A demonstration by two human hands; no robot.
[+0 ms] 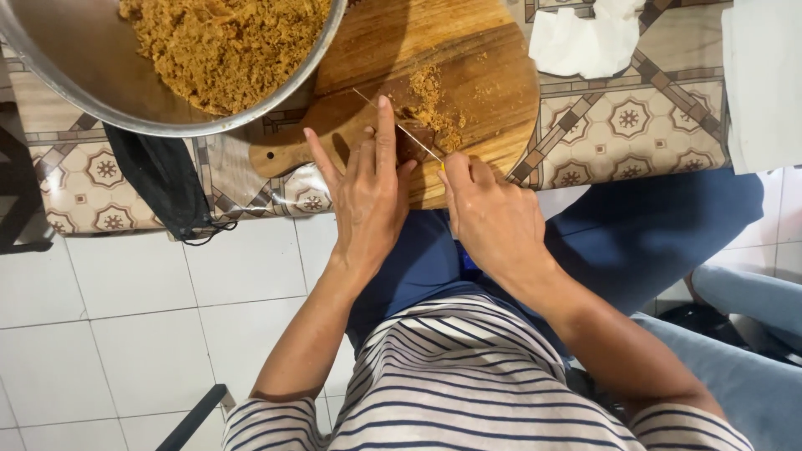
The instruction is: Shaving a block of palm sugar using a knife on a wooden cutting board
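Right hand (493,215): grip clamped on the handle of a thin-bladed knife (399,127), whose blade runs up and left from the grip across a dark brown block (415,140). Left hand (368,194): fingers spread and pressed flat, holding the block just left of the blade; nothing enclosed in that grip.

Progress, by judgement: well advanced. A large metal bowl (58,83) up and left of the left hand holds a heap of brown shavings (225,42); a small loose pile (434,104) lies just beyond the blade on the round wooden board (493,75). Only a small piece of block remains uncut.

Surface: patterned covering (635,125). Crumpled white paper (585,42) up and right of the right hand; a black cloth (163,184) hangs over the edge left of the left hand. Floor of white tiles (125,317).
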